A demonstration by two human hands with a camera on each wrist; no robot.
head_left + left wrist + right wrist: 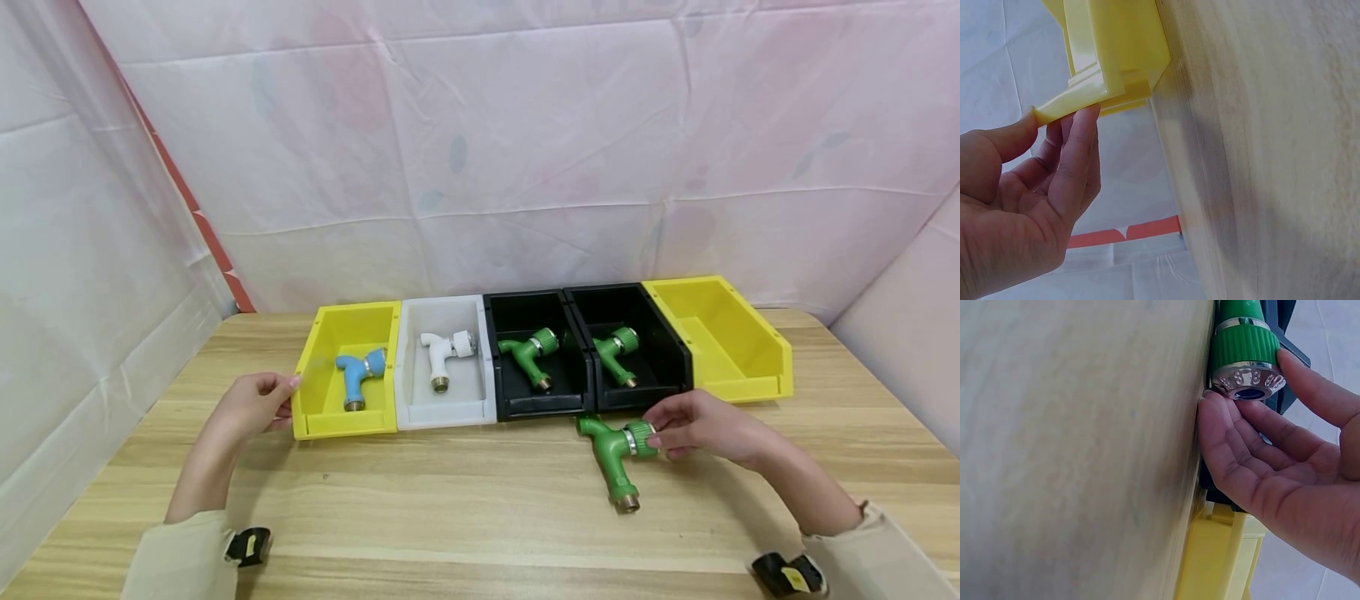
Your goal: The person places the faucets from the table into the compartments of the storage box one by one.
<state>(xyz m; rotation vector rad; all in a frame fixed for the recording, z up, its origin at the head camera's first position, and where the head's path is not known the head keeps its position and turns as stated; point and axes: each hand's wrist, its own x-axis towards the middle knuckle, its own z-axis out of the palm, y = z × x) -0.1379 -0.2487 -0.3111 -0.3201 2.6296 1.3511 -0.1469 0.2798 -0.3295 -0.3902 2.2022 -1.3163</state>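
Note:
At the left end of a row of bins, my left hand (pixel 251 404) pinches the outer edge of a yellow bin (pixel 345 425), thumb on top and fingers beneath. A blue tap (pixel 354 377) lies inside that bin. In front of the black bins, a green tap (pixel 615 458) lies on the wooden table with its brass threaded end toward me. My right hand (pixel 708 429) holds its ribbed green knob (pixel 1246 347); in the right wrist view the thumb is on the knob's side and the fingertips are at its chrome end.
A white bin (pixel 446 415) holds a white tap (pixel 442 358). Two black bins, one left (pixel 543 406) and one right (pixel 647 398), each hold a green tap. Another yellow bin (pixel 742 389) ends the row. A pale curtain (pixel 525 150) hangs behind the table (pixel 420 517).

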